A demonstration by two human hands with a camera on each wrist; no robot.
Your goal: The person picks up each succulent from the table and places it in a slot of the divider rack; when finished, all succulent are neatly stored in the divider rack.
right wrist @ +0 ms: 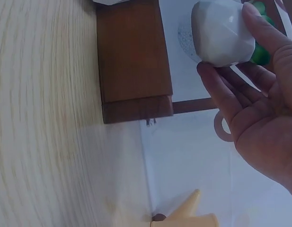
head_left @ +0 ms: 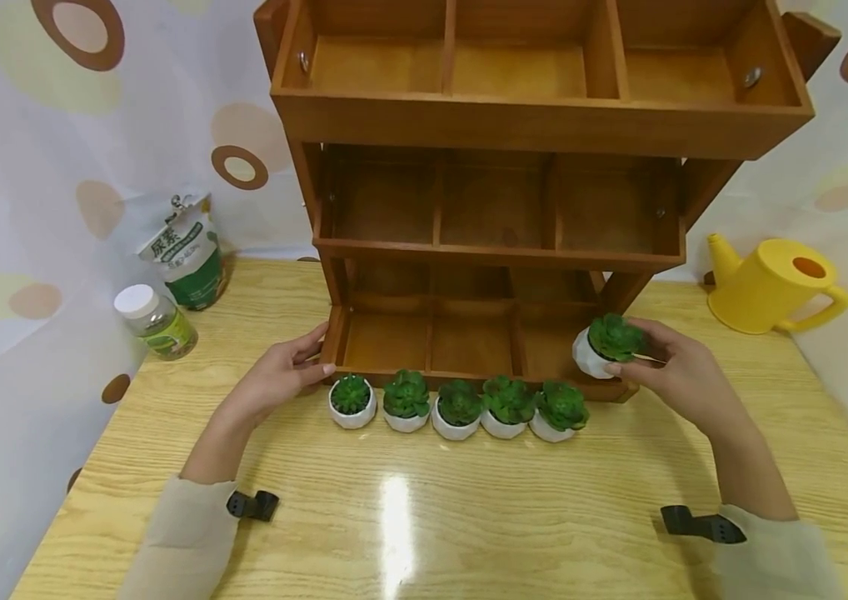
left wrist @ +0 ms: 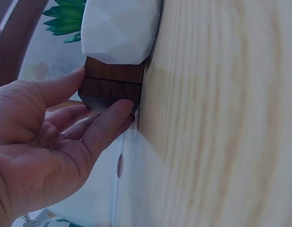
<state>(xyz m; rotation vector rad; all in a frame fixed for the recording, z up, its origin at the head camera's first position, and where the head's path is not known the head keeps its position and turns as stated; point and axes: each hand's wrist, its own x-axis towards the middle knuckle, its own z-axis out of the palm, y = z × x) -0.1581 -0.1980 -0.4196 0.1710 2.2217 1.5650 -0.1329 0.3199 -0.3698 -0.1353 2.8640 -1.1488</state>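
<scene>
Two beige fabric sleeves (head_left: 180, 542) lie nearest; beyond, five white faceted pots (head_left: 456, 431), each holding a green succulent (head_left: 460, 400), stand along the near edge of a tiered brown wooden shelf (head_left: 544, 129). The left hand (head_left: 285, 372) grips its near left corner, fingers half-curled. The right hand (head_left: 675, 371), thumb and fingers partly spread, pinches a sixth, succulent-filled white pot (head_left: 587, 357), raised at the lowest right compartment (head_left: 546, 346).
</scene>
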